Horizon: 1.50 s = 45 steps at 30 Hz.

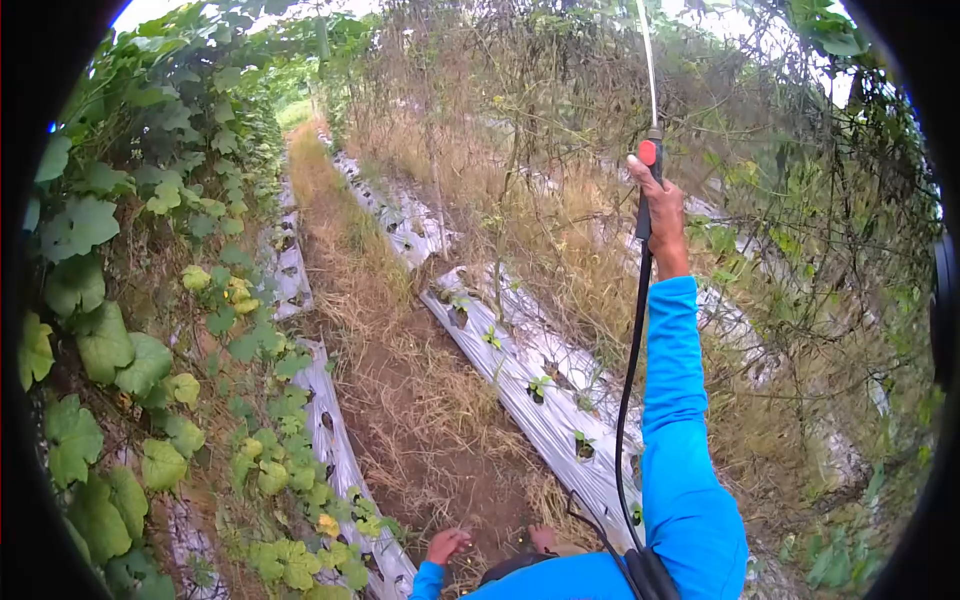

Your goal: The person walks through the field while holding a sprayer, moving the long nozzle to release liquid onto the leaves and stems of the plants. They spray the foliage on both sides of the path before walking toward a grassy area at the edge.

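My right hand is raised at the right of centre, closed around the black handle of a spray wand. My thumb lies beside the red button, and a thin pale tube rises from the handle's tip. A black hose runs from the handle down beside my blue sleeve. Low in the view, my left hand hangs over the soil path near my body. Its fingers are loosely bent, with nothing visible in them.
Silver plastic mulch with small seedlings in holes runs diagonally right of the dirt path. Another mulch strip borders the path's left side. Leafy vines form a wall at left; dry, tangled vines stand at right.
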Each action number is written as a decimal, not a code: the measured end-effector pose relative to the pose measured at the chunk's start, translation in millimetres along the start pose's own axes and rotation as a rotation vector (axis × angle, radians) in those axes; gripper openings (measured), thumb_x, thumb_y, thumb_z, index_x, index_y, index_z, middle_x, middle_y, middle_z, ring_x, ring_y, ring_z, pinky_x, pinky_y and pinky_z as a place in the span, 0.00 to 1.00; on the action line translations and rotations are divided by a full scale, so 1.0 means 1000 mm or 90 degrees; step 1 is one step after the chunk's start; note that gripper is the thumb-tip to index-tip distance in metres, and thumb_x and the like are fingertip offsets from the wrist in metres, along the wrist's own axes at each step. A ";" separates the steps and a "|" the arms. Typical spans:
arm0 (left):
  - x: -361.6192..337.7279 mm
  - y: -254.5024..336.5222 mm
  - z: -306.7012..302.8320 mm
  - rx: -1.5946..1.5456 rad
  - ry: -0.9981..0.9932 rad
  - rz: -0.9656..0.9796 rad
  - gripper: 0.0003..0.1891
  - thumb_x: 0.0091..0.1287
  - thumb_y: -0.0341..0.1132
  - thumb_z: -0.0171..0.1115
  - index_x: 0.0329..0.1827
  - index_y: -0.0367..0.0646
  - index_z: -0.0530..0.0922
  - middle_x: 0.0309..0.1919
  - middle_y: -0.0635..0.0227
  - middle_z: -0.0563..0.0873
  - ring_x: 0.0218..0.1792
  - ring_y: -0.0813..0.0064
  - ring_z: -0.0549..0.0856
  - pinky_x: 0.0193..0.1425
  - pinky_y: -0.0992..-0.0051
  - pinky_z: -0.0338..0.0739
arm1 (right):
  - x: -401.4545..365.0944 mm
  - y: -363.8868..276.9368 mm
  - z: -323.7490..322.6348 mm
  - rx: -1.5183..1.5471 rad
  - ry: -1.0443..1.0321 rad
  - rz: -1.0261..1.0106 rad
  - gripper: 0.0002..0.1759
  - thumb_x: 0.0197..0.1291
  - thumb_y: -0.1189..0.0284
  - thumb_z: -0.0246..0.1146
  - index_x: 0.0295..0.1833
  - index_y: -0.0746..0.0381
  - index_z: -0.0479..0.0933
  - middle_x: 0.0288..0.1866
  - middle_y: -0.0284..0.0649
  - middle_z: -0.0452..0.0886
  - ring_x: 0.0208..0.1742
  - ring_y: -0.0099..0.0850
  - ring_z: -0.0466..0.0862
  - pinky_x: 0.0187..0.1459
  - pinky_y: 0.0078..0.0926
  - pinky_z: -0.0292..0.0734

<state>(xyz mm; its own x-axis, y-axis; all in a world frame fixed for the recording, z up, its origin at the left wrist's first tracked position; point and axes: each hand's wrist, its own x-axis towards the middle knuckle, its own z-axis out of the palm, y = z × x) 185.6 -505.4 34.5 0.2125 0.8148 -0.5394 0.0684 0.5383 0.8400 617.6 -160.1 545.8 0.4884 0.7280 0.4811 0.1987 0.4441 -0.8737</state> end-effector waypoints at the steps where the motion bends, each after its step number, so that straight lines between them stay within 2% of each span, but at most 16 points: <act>1: -0.005 -0.020 -0.008 -0.020 -0.004 -0.001 0.15 0.66 0.41 0.55 0.46 0.39 0.82 0.35 0.67 0.86 0.28 0.82 0.81 0.32 0.83 0.74 | -0.003 0.003 0.002 -0.023 0.011 -0.007 0.28 0.45 0.45 0.72 0.21 0.59 0.74 0.17 0.26 0.68 0.18 0.17 0.66 0.21 0.19 0.60; 6: -0.043 -0.054 -0.017 -0.033 0.018 -0.021 0.15 0.67 0.42 0.54 0.46 0.41 0.82 0.35 0.70 0.85 0.28 0.83 0.80 0.30 0.84 0.73 | -0.032 0.003 0.020 -0.140 0.053 -0.048 0.27 0.49 0.46 0.69 0.21 0.57 0.71 0.16 0.27 0.66 0.16 0.17 0.65 0.19 0.19 0.59; 8: -0.058 -0.062 -0.014 -0.077 -0.023 -0.023 0.15 0.67 0.43 0.55 0.44 0.42 0.82 0.34 0.71 0.85 0.28 0.84 0.79 0.29 0.84 0.72 | -0.068 -0.010 0.032 0.093 -0.124 0.087 0.26 0.54 0.45 0.65 0.24 0.55 0.68 0.14 0.27 0.64 0.16 0.20 0.68 0.17 0.19 0.64; 10: -0.057 -0.092 -0.014 -0.116 -0.028 0.052 0.15 0.67 0.44 0.55 0.44 0.43 0.82 0.34 0.72 0.85 0.27 0.84 0.79 0.29 0.83 0.72 | -0.094 0.001 0.036 0.358 -0.387 0.242 0.25 0.59 0.46 0.59 0.28 0.56 0.65 0.15 0.28 0.64 0.16 0.23 0.70 0.15 0.21 0.69; 12: -0.058 -0.091 -0.010 -0.071 -0.048 0.016 0.16 0.67 0.45 0.54 0.45 0.43 0.82 0.34 0.72 0.85 0.27 0.84 0.79 0.28 0.83 0.71 | -0.131 -0.001 0.051 0.645 -0.629 0.300 0.25 0.61 0.47 0.56 0.31 0.59 0.64 0.18 0.31 0.65 0.17 0.25 0.70 0.16 0.22 0.72; 13: -0.054 -0.103 -0.009 -0.070 -0.042 0.040 0.17 0.68 0.46 0.53 0.45 0.43 0.81 0.33 0.72 0.85 0.28 0.85 0.79 0.28 0.83 0.70 | -0.151 -0.004 0.058 0.699 -0.668 0.303 0.26 0.60 0.46 0.56 0.31 0.60 0.63 0.19 0.32 0.65 0.16 0.24 0.68 0.15 0.22 0.71; 16: -0.075 -0.074 -0.004 -0.070 -0.019 0.014 0.17 0.67 0.46 0.54 0.44 0.43 0.82 0.31 0.73 0.84 0.29 0.84 0.79 0.29 0.83 0.71 | -0.194 -0.014 0.075 0.864 -0.803 0.328 0.29 0.57 0.44 0.58 0.31 0.62 0.62 0.20 0.34 0.64 0.17 0.24 0.66 0.15 0.22 0.69; 19: -0.072 -0.086 -0.003 -0.070 0.004 0.096 0.17 0.67 0.46 0.54 0.45 0.43 0.82 0.31 0.73 0.83 0.30 0.84 0.80 0.30 0.83 0.72 | -0.208 -0.018 0.083 0.859 -0.886 0.341 0.30 0.54 0.44 0.61 0.32 0.61 0.62 0.21 0.34 0.63 0.19 0.25 0.66 0.17 0.22 0.68; 22: -0.095 -0.054 0.005 -0.063 0.054 0.013 0.17 0.67 0.46 0.54 0.45 0.44 0.82 0.33 0.73 0.83 0.30 0.84 0.80 0.31 0.83 0.73 | -0.199 -0.021 0.087 0.831 -0.895 0.338 0.30 0.53 0.45 0.62 0.32 0.61 0.62 0.21 0.33 0.63 0.19 0.24 0.66 0.16 0.20 0.67; 24: -0.097 -0.046 0.013 -0.051 0.078 0.002 0.17 0.66 0.46 0.54 0.45 0.44 0.82 0.33 0.73 0.83 0.30 0.84 0.79 0.31 0.83 0.72 | -0.178 -0.040 0.089 0.759 -0.859 0.266 0.29 0.54 0.46 0.62 0.32 0.62 0.63 0.20 0.32 0.64 0.16 0.22 0.67 0.14 0.18 0.68; 27: -0.102 -0.047 0.024 -0.044 0.109 -0.012 0.17 0.66 0.47 0.55 0.45 0.44 0.82 0.34 0.73 0.83 0.29 0.84 0.79 0.31 0.83 0.72 | -0.142 -0.073 0.089 0.766 -0.891 0.209 0.30 0.56 0.42 0.57 0.31 0.61 0.63 0.20 0.33 0.64 0.16 0.21 0.68 0.12 0.17 0.67; 32: -0.097 -0.054 0.045 -0.096 0.105 0.005 0.17 0.65 0.48 0.56 0.45 0.44 0.82 0.34 0.73 0.83 0.28 0.85 0.78 0.29 0.83 0.71 | -0.070 -0.120 0.095 0.837 -1.096 0.180 0.32 0.57 0.38 0.52 0.31 0.60 0.61 0.21 0.33 0.63 0.16 0.22 0.66 0.11 0.19 0.68; 34: -0.092 -0.057 0.054 -0.101 0.131 0.009 0.18 0.64 0.48 0.57 0.46 0.44 0.81 0.33 0.72 0.84 0.27 0.85 0.78 0.27 0.84 0.71 | -0.045 -0.130 0.096 0.895 -1.217 0.194 0.33 0.56 0.39 0.54 0.31 0.61 0.61 0.21 0.35 0.64 0.19 0.25 0.69 0.12 0.22 0.72; 39: -0.081 -0.052 0.075 -0.145 0.134 -0.006 0.17 0.65 0.47 0.56 0.43 0.42 0.81 0.32 0.71 0.84 0.25 0.85 0.79 0.24 0.83 0.70 | -0.012 -0.139 0.095 0.893 -1.371 0.178 0.31 0.58 0.43 0.58 0.31 0.63 0.62 0.20 0.38 0.68 0.16 0.29 0.75 0.11 0.29 0.78; 42: -0.075 -0.048 0.077 -0.072 0.093 -0.002 0.20 0.67 0.50 0.54 0.49 0.43 0.81 0.38 0.69 0.86 0.31 0.82 0.83 0.31 0.79 0.76 | -0.002 -0.137 0.096 0.921 -1.473 0.155 0.31 0.57 0.44 0.58 0.33 0.63 0.61 0.24 0.41 0.67 0.21 0.33 0.75 0.19 0.36 0.83; 45: -0.068 -0.046 0.079 -0.071 0.099 0.014 0.19 0.67 0.48 0.54 0.49 0.43 0.81 0.37 0.68 0.86 0.30 0.81 0.83 0.30 0.80 0.75 | 0.004 -0.137 0.097 0.923 -1.516 0.129 0.30 0.57 0.44 0.58 0.33 0.63 0.62 0.24 0.40 0.69 0.20 0.32 0.76 0.19 0.35 0.84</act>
<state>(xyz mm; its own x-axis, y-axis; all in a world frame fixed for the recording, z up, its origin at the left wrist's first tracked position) 245.3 -603.2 37.2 0.0597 0.8452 -0.5311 -0.0440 0.5338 0.8445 510.3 -167.6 674.7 -0.6780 -0.4850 0.5524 -0.3855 -0.4052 -0.8290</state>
